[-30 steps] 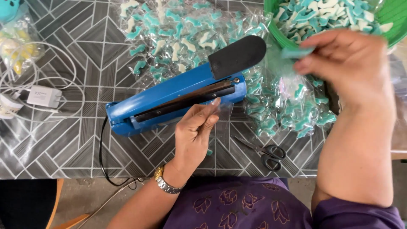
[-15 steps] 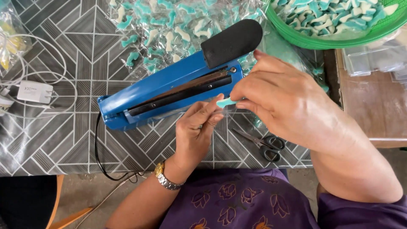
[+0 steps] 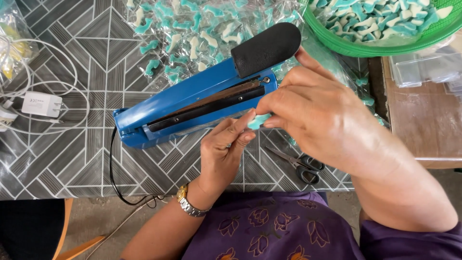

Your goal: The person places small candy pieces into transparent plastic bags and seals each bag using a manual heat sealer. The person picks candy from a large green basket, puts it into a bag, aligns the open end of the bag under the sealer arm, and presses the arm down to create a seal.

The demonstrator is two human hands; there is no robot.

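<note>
Teal candy piece (image 3: 258,120) sits pinched between the fingertips of both hands, just in front of the blue heat sealer (image 3: 192,103) near its handle end. Far to the sealer's left lies a white charger block (image 3: 42,104) with its looped white cable (image 3: 72,77), all on the grey geometric tablecloth (image 3: 62,159). A black cord (image 3: 113,168) runs from the sealer's left end down over the table edge. Behind the sealer is a heap of small clear bags of teal and white candies (image 3: 192,29). The left hand (image 3: 222,154), with a gold wristwatch (image 3: 186,202) on the wrist, reaches up from below the sealer, its fingers closed lightly on the candy piece. The right hand (image 3: 327,120) comes from the sealer's right, thumb and forefinger gripping the same piece, partly covering the black foam handle (image 3: 265,48). Scissors (image 3: 301,163) lie in front of the sealer's right end, under that hand. Beyond the handle, right of the sealer, stands a green basket (image 3: 365,48) full of loose candies, and empty clear bags (image 3: 418,72) lie on a wooden surface (image 3: 423,125)
</note>
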